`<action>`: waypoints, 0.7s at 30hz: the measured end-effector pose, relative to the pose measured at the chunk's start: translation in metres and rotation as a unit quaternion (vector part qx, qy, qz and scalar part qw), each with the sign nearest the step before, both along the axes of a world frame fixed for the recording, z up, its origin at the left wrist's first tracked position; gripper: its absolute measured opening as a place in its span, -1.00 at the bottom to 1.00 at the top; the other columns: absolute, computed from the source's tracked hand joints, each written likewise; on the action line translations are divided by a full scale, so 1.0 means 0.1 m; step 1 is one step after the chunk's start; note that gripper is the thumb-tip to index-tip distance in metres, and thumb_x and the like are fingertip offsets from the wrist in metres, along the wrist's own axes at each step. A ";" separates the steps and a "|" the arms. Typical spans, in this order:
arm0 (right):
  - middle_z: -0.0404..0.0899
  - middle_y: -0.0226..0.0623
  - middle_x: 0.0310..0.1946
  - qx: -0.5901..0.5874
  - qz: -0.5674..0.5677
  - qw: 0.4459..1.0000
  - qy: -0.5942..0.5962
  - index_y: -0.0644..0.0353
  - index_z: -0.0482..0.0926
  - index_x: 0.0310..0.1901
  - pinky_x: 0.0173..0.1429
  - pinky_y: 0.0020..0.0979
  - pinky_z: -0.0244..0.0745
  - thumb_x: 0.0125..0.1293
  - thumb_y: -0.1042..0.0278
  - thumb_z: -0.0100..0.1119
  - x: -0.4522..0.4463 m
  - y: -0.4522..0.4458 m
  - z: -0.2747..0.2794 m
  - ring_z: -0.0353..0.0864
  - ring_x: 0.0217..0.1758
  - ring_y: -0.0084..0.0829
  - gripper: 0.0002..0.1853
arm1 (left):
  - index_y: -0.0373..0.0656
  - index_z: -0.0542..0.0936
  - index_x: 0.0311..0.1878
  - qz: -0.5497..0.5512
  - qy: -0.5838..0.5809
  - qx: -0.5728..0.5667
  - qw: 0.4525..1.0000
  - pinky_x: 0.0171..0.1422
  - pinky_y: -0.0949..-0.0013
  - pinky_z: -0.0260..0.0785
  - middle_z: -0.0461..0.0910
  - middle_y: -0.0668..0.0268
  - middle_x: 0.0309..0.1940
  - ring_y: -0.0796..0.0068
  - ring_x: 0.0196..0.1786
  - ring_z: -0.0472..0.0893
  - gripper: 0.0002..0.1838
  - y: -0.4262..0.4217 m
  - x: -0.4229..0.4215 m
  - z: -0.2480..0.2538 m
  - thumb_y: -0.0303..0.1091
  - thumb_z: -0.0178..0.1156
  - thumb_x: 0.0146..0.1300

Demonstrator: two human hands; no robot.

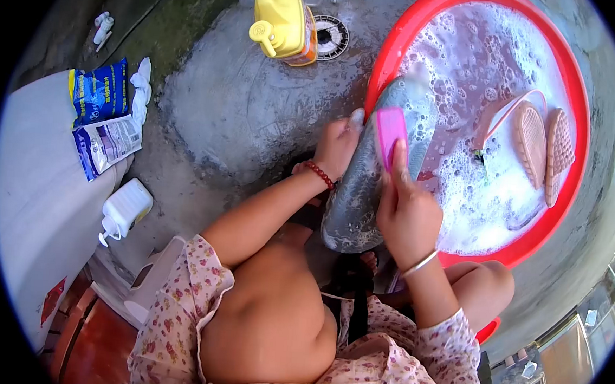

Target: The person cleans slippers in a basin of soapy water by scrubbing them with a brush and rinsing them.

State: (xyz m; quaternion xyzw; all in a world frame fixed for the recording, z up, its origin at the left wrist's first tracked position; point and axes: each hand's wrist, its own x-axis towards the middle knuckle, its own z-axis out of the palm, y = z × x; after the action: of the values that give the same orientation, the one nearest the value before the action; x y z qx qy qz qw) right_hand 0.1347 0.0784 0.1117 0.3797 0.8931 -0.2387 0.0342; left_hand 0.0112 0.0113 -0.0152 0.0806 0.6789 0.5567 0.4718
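My right hand (pixel 410 216) is closed round the handle of a pink scrubbing brush (pixel 391 135). The brush lies against a long, wet, dark grey piece (pixel 364 188) with rounded ends and suds on it; its exact kind does not show. My left hand (pixel 337 148), with a red bead bracelet, grips the left edge of that grey piece. The piece leans over the left rim of a red basin (pixel 577 173) of foamy water. Inside the basin, at the right, are a pair of pinkish slippers (pixel 532 146) with textured soles, partly in the suds.
A yellow jug (pixel 284 21) stands by a round floor drain (pixel 331 38). To the left lie a blue packet (pixel 102 93), a silver-purple pouch (pixel 107 144) and a white pump bottle (pixel 126 208). A white container (pixel 154 278) is beside my left knee.
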 end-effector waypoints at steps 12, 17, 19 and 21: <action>0.60 0.14 -0.47 -0.076 -0.149 0.986 0.007 0.13 0.40 0.38 -0.33 -0.05 0.50 0.44 0.23 0.04 -0.21 0.53 -0.35 0.66 -0.42 0.07 -0.49 | -0.25 0.52 -0.51 -0.155 0.021 0.073 0.985 -0.44 0.44 0.27 0.46 0.44 -0.62 0.76 -0.49 0.37 -0.62 -0.02 -0.17 0.26 -0.14 0.41 0.17; 0.53 0.00 -0.62 -0.106 -0.097 0.988 0.054 0.15 0.29 0.46 -0.53 -0.14 0.38 0.39 0.39 0.13 0.52 -0.37 0.11 0.57 -0.62 -0.05 -0.39 | -0.23 0.55 -0.41 -0.167 -0.003 0.086 0.982 -0.35 0.51 0.28 0.51 0.47 -0.49 0.77 -0.40 0.41 -0.69 -0.05 -0.21 0.24 -0.20 0.38 0.22; 0.54 0.02 -0.61 -0.111 -0.105 0.988 0.037 0.20 0.30 0.44 -0.51 -0.12 0.40 0.41 0.35 0.12 0.52 -0.38 0.10 0.59 -0.60 -0.05 -0.42 | -0.22 0.54 -0.41 -0.161 -0.006 0.094 0.982 -0.35 0.51 0.27 0.49 0.48 -0.49 0.76 -0.39 0.40 -0.69 -0.08 -0.18 0.16 -0.20 0.38 0.23; 0.55 0.05 -0.60 -0.096 -0.124 0.988 0.004 0.24 0.33 0.42 -0.49 -0.10 0.42 0.42 0.31 0.10 0.22 -0.08 -0.03 0.61 -0.57 -0.04 -0.44 | -0.20 0.46 -0.53 -0.115 0.006 0.115 0.987 -0.45 0.48 0.18 0.37 0.53 -0.60 0.78 -0.46 0.30 -0.61 -0.05 -0.11 0.10 -0.16 0.41 0.19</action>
State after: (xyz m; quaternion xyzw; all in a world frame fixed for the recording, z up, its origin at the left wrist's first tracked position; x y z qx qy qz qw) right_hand 0.1569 0.0700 0.1091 0.4816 0.8121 -0.3273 0.0373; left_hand -0.0003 0.0060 -0.0056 0.2152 0.5995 0.5722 0.5166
